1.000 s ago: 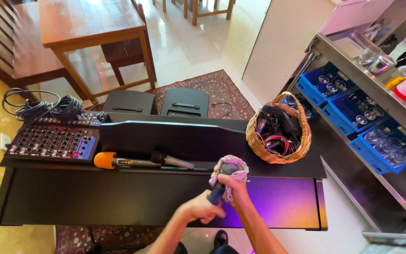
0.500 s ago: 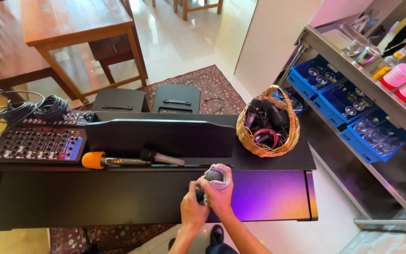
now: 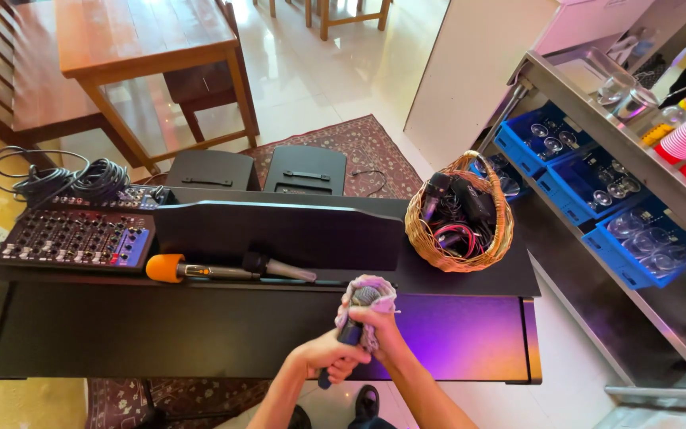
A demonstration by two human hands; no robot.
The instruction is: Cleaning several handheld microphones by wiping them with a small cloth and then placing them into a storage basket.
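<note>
Shifted slightly up and right since 0.5 s ago, still above the black tabletop (image 3: 160, 334). Left hand (image 3: 335, 357) grip closed around the handle of a dark microphone (image 3: 351, 330); right hand (image 3: 381, 322) grip closed on a pale cloth (image 3: 368, 287) wrapped over its head. Beside: 2 microphones (image 3: 224, 270) lying flat, wicker basket (image 3: 460, 222), mixer (image 3: 73, 238).

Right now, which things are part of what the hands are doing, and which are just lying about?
In hand: microphone held by the left hand; cloth wrapped over its head by the right hand.

Lying about: orange-tipped mic, black mic, mixer, basket, cable coil.
</note>
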